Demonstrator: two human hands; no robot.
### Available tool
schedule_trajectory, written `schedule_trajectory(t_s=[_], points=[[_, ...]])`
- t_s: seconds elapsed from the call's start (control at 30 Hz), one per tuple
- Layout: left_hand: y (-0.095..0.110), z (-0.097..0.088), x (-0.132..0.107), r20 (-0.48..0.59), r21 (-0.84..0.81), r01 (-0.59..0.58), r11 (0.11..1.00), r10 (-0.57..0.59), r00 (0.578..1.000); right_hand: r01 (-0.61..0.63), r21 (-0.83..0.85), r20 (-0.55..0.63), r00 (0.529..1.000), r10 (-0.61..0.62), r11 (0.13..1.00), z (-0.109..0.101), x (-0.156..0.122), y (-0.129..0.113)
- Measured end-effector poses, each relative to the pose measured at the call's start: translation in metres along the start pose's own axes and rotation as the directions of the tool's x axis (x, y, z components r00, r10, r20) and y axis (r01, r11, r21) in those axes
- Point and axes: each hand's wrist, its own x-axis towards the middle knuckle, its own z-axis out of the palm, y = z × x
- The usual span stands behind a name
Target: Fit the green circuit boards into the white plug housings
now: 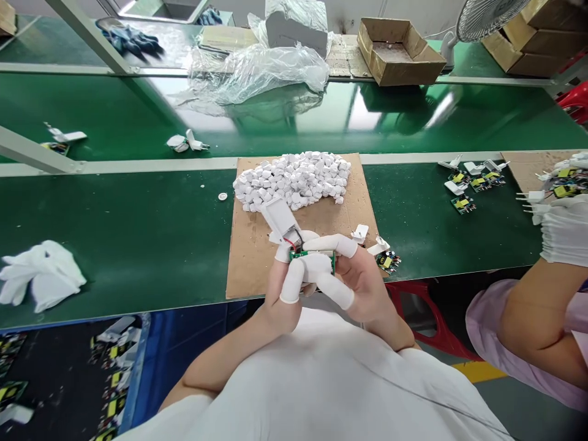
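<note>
Both my hands meet over the near edge of a cardboard sheet (248, 257), with white covers on several fingertips. Between them is a green circuit board (331, 262), partly hidden by the fingers. Red and black wires run from it to a white plastic plug housing (279, 217), which tilts up and away. My left hand (282, 294) is closed on the board's left end. My right hand (356, 275) grips the board from the right. Beyond them lies a heap of small white pieces (294, 180). Right of my hands rests a board with a white plug part (388, 261).
White gloves (41, 272) lie at left, above a blue bin (142, 361) of boards. More boards (478, 177) are at right, near a co-worker's gloved hand (567, 226). A green conveyor (220, 135) runs behind. On the shelf are plastic wrap (257, 70) and an open carton (399, 52).
</note>
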Motion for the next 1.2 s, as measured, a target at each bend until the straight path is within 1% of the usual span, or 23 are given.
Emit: schedule_trajectory(t_s=[0.1,0.2,0.27,0.4,0.43,0.57,0.63,0.77,0.9,1.0,1.1,1.2], points=[[0.002,-0.002,0.000,0.042,0.024,-0.051,0.998,0.050,0.998,-0.007,0.055,-0.003,1.000,0.007,0.998,-0.001,-0.003,0.000],[0.005,-0.003,0.001,0.065,0.086,-0.062,0.994,0.056,0.996,-0.036,0.087,-0.001,0.999,0.036,0.996,-0.001,-0.004,0.000],[0.007,-0.004,0.002,0.072,0.080,-0.032,0.996,0.026,0.997,-0.036,0.096,0.012,0.999,0.035,0.995,-0.002,-0.003,0.001],[0.007,-0.008,0.008,0.085,0.011,0.027,1.000,-0.028,0.996,-0.088,0.146,0.051,0.995,0.082,0.985,-0.006,0.000,0.005],[0.008,-0.009,0.009,0.100,-0.002,0.047,0.999,-0.046,0.994,-0.096,0.165,0.052,0.995,0.089,0.982,-0.007,0.001,0.006],[0.010,-0.014,0.009,0.225,-0.018,0.117,0.993,-0.110,0.968,-0.074,0.220,0.039,0.997,0.067,0.973,-0.014,0.006,0.006],[0.011,-0.015,0.007,0.247,-0.002,0.124,0.992,-0.120,0.962,-0.074,0.210,0.024,0.997,0.071,0.975,-0.015,0.007,0.007],[0.010,-0.018,0.005,0.221,0.033,0.098,0.995,-0.103,0.970,-0.109,0.206,0.001,0.994,0.111,0.973,-0.015,0.005,0.007],[0.009,-0.018,0.005,0.179,0.053,0.054,0.997,-0.062,0.982,-0.128,0.206,-0.012,0.991,0.134,0.970,-0.010,0.002,0.003],[0.007,-0.016,0.005,0.144,0.111,0.031,0.993,-0.047,0.988,-0.061,0.156,-0.069,0.995,0.073,0.986,-0.004,0.005,0.003],[0.002,-0.016,0.003,0.120,0.182,-0.039,0.983,0.018,0.993,0.011,0.131,-0.125,0.992,0.006,0.991,0.001,0.010,0.007],[-0.003,-0.019,0.001,0.115,0.236,-0.081,0.968,0.055,0.992,0.008,0.136,-0.117,0.993,0.008,0.991,0.002,0.013,0.010]])
